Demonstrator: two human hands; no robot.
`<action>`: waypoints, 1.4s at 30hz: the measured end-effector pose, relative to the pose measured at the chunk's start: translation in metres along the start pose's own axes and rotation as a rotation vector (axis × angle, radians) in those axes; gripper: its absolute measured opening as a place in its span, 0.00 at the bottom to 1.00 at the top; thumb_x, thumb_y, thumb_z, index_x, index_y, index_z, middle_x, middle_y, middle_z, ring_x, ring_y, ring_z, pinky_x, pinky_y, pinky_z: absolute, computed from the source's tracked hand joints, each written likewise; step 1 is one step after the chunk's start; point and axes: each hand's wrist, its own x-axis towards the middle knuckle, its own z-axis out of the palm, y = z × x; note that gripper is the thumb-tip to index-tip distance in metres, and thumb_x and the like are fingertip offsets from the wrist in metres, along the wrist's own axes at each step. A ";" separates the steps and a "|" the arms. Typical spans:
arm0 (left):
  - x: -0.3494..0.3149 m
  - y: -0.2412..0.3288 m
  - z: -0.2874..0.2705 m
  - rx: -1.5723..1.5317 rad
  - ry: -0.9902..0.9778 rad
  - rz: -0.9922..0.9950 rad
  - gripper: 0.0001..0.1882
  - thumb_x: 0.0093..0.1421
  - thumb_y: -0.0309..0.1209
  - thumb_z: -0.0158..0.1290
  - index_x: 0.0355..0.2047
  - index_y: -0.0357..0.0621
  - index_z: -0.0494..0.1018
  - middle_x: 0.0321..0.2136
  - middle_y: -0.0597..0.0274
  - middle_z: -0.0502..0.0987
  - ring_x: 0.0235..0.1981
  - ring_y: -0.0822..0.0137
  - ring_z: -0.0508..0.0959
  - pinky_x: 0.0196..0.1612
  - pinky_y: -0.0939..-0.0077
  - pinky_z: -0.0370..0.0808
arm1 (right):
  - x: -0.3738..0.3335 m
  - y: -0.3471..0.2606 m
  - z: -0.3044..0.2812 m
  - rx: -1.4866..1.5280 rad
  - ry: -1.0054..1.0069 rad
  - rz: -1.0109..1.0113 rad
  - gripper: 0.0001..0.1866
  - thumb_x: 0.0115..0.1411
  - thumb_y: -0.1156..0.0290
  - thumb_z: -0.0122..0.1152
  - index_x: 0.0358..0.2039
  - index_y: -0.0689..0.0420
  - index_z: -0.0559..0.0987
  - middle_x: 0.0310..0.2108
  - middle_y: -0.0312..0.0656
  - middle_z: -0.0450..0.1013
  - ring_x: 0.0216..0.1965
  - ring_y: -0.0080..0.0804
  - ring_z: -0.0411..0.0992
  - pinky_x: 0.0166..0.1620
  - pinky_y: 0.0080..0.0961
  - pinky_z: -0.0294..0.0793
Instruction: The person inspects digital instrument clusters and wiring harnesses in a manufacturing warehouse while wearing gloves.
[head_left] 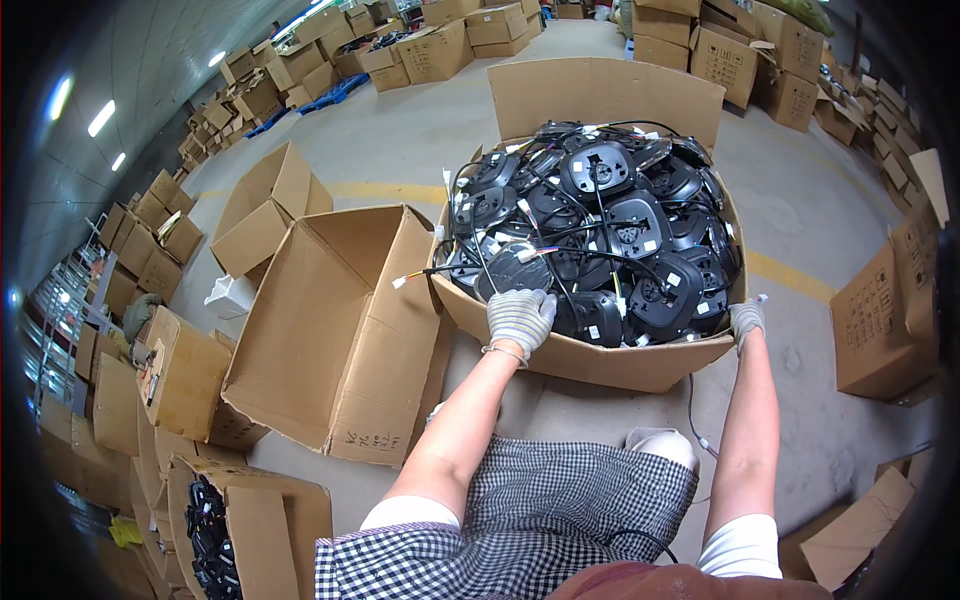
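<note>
A large open cardboard box in front of me is heaped with black plastic housings trailing thin cables and white connectors. My left hand, in a pale striped work glove, is closed over the near rim on the left. Its fingertips touch a dark oval housing that leans on the heap; the fingers' undersides are hidden. At the near right corner my right hand, gloved too, is closed on the box edge. A white connector pokes out just above it, and a cable hangs below that side.
An open carton lies tilted close on the left, with a smaller one behind it. A box of black parts stands at lower left. Another carton is on the right. Stacked cartons line the back.
</note>
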 end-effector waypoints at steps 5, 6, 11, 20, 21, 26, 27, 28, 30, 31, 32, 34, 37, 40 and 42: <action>0.001 -0.004 -0.002 0.013 -0.032 -0.020 0.17 0.58 0.44 0.46 0.24 0.49 0.79 0.24 0.55 0.79 0.28 0.54 0.79 0.34 0.57 0.72 | -0.023 -0.032 -0.025 -0.194 -0.064 0.060 0.21 0.51 0.66 0.52 0.43 0.62 0.77 0.48 0.57 0.71 0.52 0.51 0.69 0.52 0.39 0.70; 0.002 -0.005 -0.002 0.018 -0.026 -0.014 0.17 0.58 0.44 0.45 0.24 0.49 0.79 0.24 0.55 0.79 0.28 0.54 0.79 0.34 0.57 0.72 | -0.024 -0.036 -0.029 -0.190 -0.067 0.059 0.21 0.51 0.66 0.52 0.43 0.62 0.77 0.48 0.57 0.71 0.52 0.51 0.69 0.52 0.39 0.70; 0.001 -0.005 -0.004 0.074 -0.015 -0.037 0.18 0.59 0.45 0.44 0.25 0.50 0.79 0.24 0.57 0.79 0.29 0.54 0.79 0.34 0.58 0.72 | -0.030 -0.058 -0.049 -0.257 -0.143 0.119 0.22 0.51 0.67 0.51 0.46 0.61 0.77 0.51 0.53 0.70 0.54 0.46 0.68 0.54 0.37 0.69; -0.002 0.001 -0.002 0.023 -0.025 -0.015 0.17 0.58 0.44 0.44 0.25 0.49 0.78 0.23 0.56 0.79 0.28 0.54 0.78 0.34 0.58 0.72 | -0.031 -0.069 -0.062 -0.116 -0.047 0.213 0.21 0.52 0.68 0.51 0.46 0.62 0.77 0.50 0.54 0.70 0.54 0.47 0.69 0.53 0.38 0.70; -0.002 0.001 -0.004 0.044 -0.033 -0.021 0.18 0.58 0.44 0.44 0.25 0.49 0.78 0.23 0.56 0.79 0.28 0.54 0.78 0.34 0.58 0.72 | -0.038 -0.072 -0.070 -0.122 -0.082 0.180 0.21 0.53 0.68 0.51 0.46 0.61 0.77 0.50 0.55 0.70 0.53 0.47 0.69 0.53 0.39 0.70; 0.002 0.002 -0.003 0.015 -0.031 0.004 0.18 0.59 0.44 0.44 0.24 0.48 0.78 0.23 0.55 0.79 0.28 0.52 0.78 0.34 0.56 0.72 | -0.045 -0.068 -0.064 -0.164 0.136 0.069 0.20 0.57 0.55 0.53 0.37 0.58 0.80 0.39 0.53 0.75 0.42 0.50 0.74 0.46 0.42 0.74; 0.002 0.003 -0.004 0.012 -0.030 0.003 0.18 0.59 0.44 0.44 0.24 0.48 0.78 0.23 0.55 0.79 0.28 0.52 0.78 0.34 0.56 0.72 | -0.046 -0.068 -0.064 -0.167 0.139 0.068 0.20 0.57 0.55 0.53 0.37 0.58 0.80 0.39 0.53 0.75 0.42 0.50 0.74 0.46 0.42 0.74; 0.003 0.003 -0.006 0.025 -0.037 -0.003 0.18 0.59 0.44 0.44 0.24 0.48 0.78 0.24 0.55 0.79 0.28 0.52 0.78 0.34 0.56 0.72 | -0.047 -0.069 -0.065 -0.180 0.148 0.057 0.19 0.57 0.55 0.53 0.37 0.58 0.80 0.39 0.53 0.76 0.42 0.49 0.75 0.45 0.42 0.74; 0.003 0.004 -0.007 0.036 -0.041 -0.010 0.18 0.59 0.44 0.44 0.25 0.48 0.78 0.24 0.56 0.79 0.28 0.52 0.78 0.34 0.56 0.72 | -0.050 -0.071 -0.066 -0.192 0.162 0.045 0.18 0.57 0.56 0.53 0.37 0.57 0.80 0.38 0.52 0.76 0.42 0.48 0.75 0.45 0.41 0.75; 0.004 0.003 -0.005 0.040 -0.055 -0.010 0.18 0.59 0.44 0.44 0.25 0.48 0.78 0.24 0.56 0.79 0.28 0.52 0.78 0.35 0.56 0.72 | -0.051 -0.073 -0.066 -0.207 0.180 0.032 0.17 0.58 0.56 0.53 0.37 0.56 0.80 0.38 0.51 0.76 0.41 0.47 0.75 0.44 0.41 0.75; 0.004 0.002 -0.003 0.045 -0.068 -0.010 0.18 0.59 0.44 0.44 0.25 0.48 0.78 0.25 0.56 0.79 0.29 0.53 0.78 0.35 0.56 0.72 | -0.052 -0.075 -0.066 -0.221 0.199 0.019 0.17 0.58 0.56 0.53 0.37 0.56 0.80 0.37 0.50 0.77 0.41 0.46 0.76 0.43 0.40 0.75; 0.003 0.002 -0.003 0.041 -0.074 -0.013 0.17 0.59 0.44 0.44 0.25 0.49 0.78 0.25 0.56 0.79 0.29 0.53 0.78 0.35 0.56 0.72 | -0.057 -0.077 -0.069 -0.229 0.213 0.017 0.17 0.58 0.56 0.53 0.37 0.55 0.80 0.36 0.50 0.77 0.40 0.46 0.76 0.43 0.40 0.75; 0.004 0.005 -0.006 0.037 -0.094 -0.021 0.17 0.59 0.44 0.44 0.26 0.49 0.79 0.26 0.56 0.79 0.30 0.53 0.79 0.36 0.57 0.72 | -0.056 -0.075 -0.068 -0.246 0.226 0.010 0.16 0.58 0.56 0.53 0.37 0.54 0.80 0.36 0.48 0.77 0.40 0.45 0.76 0.42 0.39 0.76; 0.002 0.002 -0.008 0.040 -0.103 -0.048 0.17 0.59 0.44 0.44 0.27 0.50 0.79 0.26 0.57 0.80 0.30 0.54 0.79 0.35 0.57 0.72 | -0.057 -0.080 -0.068 -0.228 0.233 0.000 0.16 0.57 0.57 0.53 0.37 0.54 0.80 0.36 0.49 0.77 0.40 0.46 0.76 0.42 0.40 0.76; -0.001 0.001 -0.011 0.059 -0.103 -0.066 0.17 0.59 0.44 0.44 0.27 0.50 0.79 0.26 0.57 0.80 0.30 0.55 0.79 0.35 0.57 0.72 | -0.056 -0.082 -0.066 -0.203 0.186 -0.001 0.17 0.56 0.57 0.54 0.37 0.56 0.80 0.37 0.52 0.76 0.40 0.48 0.75 0.43 0.42 0.75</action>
